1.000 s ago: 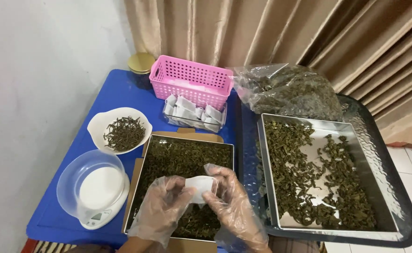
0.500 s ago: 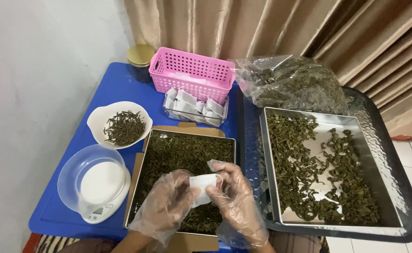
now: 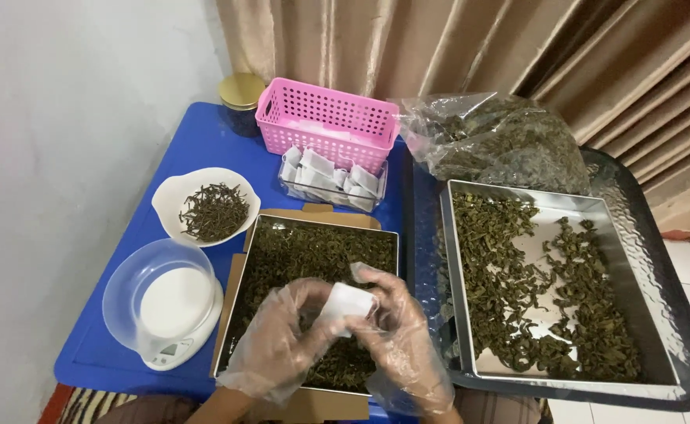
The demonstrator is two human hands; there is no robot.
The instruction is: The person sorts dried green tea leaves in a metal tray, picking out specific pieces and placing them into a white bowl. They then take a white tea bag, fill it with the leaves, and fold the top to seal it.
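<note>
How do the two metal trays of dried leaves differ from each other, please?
The near tray, under the gloved hands, is covered edge to edge with leaves; the right tray shows bare metal patches. The near tray sits on cardboard, the right tray on a dark platter. Both are rectangular and metal.

On the bench (image 3: 203, 133), a tray of leaves (image 3: 313, 251) lies at the near middle, with both hands (image 3: 345, 338) above it holding a small pouch (image 3: 346, 300). Left of the tray sit a bowl (image 3: 203, 206) and, nearer, a scale (image 3: 168, 314). Behind the tray lies a box of pouches (image 3: 331, 179), then a basket (image 3: 327, 122), with what seems a jar (image 3: 241, 100) to its left. To the right a larger tray (image 3: 549, 290) sits before a bag (image 3: 494, 141).
</note>
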